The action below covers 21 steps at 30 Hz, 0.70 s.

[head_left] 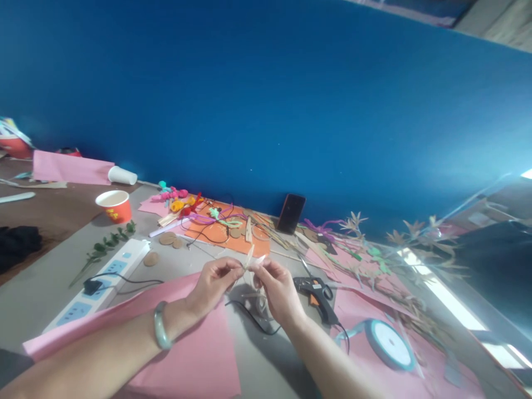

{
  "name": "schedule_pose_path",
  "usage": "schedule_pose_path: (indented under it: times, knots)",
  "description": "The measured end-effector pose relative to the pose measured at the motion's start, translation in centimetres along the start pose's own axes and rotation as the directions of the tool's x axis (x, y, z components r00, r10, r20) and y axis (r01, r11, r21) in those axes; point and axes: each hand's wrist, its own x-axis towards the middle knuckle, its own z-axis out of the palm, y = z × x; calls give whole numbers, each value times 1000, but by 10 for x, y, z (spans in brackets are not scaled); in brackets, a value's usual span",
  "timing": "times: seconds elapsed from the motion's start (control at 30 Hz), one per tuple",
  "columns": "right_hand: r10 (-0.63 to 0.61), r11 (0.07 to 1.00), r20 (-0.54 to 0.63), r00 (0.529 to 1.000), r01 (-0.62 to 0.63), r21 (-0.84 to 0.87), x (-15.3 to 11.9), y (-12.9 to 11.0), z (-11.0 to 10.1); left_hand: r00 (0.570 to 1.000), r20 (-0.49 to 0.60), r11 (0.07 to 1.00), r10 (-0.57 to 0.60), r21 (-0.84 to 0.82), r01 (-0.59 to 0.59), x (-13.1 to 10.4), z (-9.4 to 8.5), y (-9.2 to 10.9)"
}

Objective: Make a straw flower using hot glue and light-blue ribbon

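Observation:
My left hand [216,281], with a pale bangle [161,326] on its wrist, pinches the base of a small cream leaf-like piece [249,256]. Close beside it my right hand [276,285] is closed with its fingertips on the same piece, a pale tip poking up between them. The fingertips of both hands nearly touch. Below them lies a clear object, partly hidden by my right hand. Pink paper [195,354] lies under my left forearm. A black glue gun [318,298] rests right of my right hand.
A white power strip [102,282], green sprig [106,246] and red paper cup [114,206] are at left. Behind are orange paper [208,230] with pipe cleaners and a leaning phone [291,213]. A ribbon roll [390,344] and dried stems [415,305] lie at right.

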Motion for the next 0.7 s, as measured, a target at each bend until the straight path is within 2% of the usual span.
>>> schedule_pose_path:
  times: [0.1,0.27,0.43,0.7]
  knots:
    - [-14,998,-6,1000,14,-61,-2,-6,0,1000,5,999,12,31,-12,-1,-1,-2]
    - [-38,989,3,999,38,-144,-7,-15,1,999,-18,994,-32,102,34,-4,0,-4]
    - [-69,991,-7,998,67,-118,-7,-14,2,998,-30,994,-56,96,59,-4,-1,-8]
    - [-40,996,-8,999,40,-80,-8,-15,3,997,-7,993,-79,84,79,-3,-3,-11]
